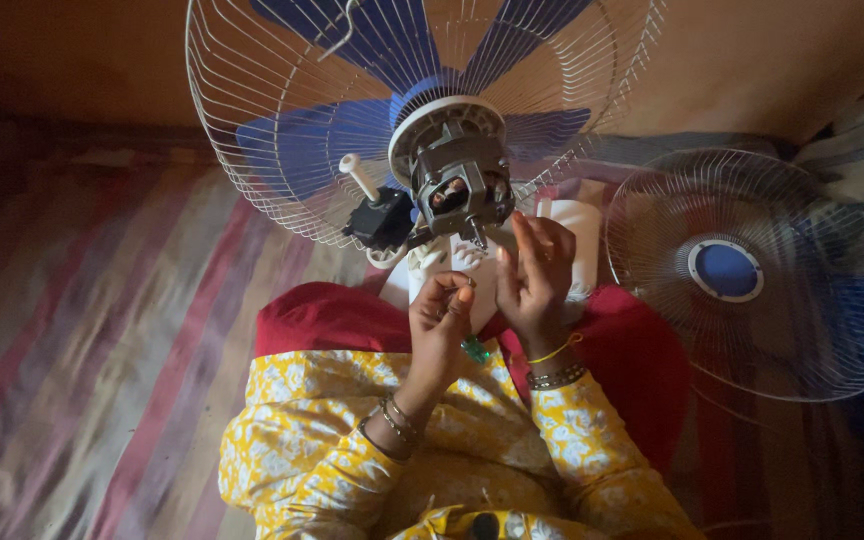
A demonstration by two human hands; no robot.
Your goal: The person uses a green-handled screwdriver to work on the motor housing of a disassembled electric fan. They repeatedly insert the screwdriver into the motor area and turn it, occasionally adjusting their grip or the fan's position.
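Nearest the camera, the person's yellow floral sleeves [352, 450] are framing both wrists, each ringed with thin metal bangles [397, 420]. The left hand [442, 325] is curling loosely with the thumb and forefinger pinching together near its top, as if pinching something very small; what lies between the fingertips is too tiny to make out. A small green, glassy-looking object [475, 349] is hanging just below that hand, between the two wrists; whether it is held or dangling I cannot tell. The right hand [535, 275] is standing open, fingers spread and raised, gripping nothing, its fingertips just beside the motor.

Just beyond the hands, the exposed grey metal fan motor [460, 180] is sitting bare on a white plastic neck [442, 265], with a small black box and white knob [377, 210] hanging at its left. The motor is looking dense, rigid and heavy for its size; its thin shaft and visible windings are the delicate parts, so the solid housing sides are seeming the safest place to grip. Behind it, the blue plastic blades [312, 140] are resting inside a white wire guard [242, 160], light and springy, likely to bend if squeezed.

Farther right, a second round wire guard with a blue centre cap [727, 270] is lying on the striped cloth [82, 320].
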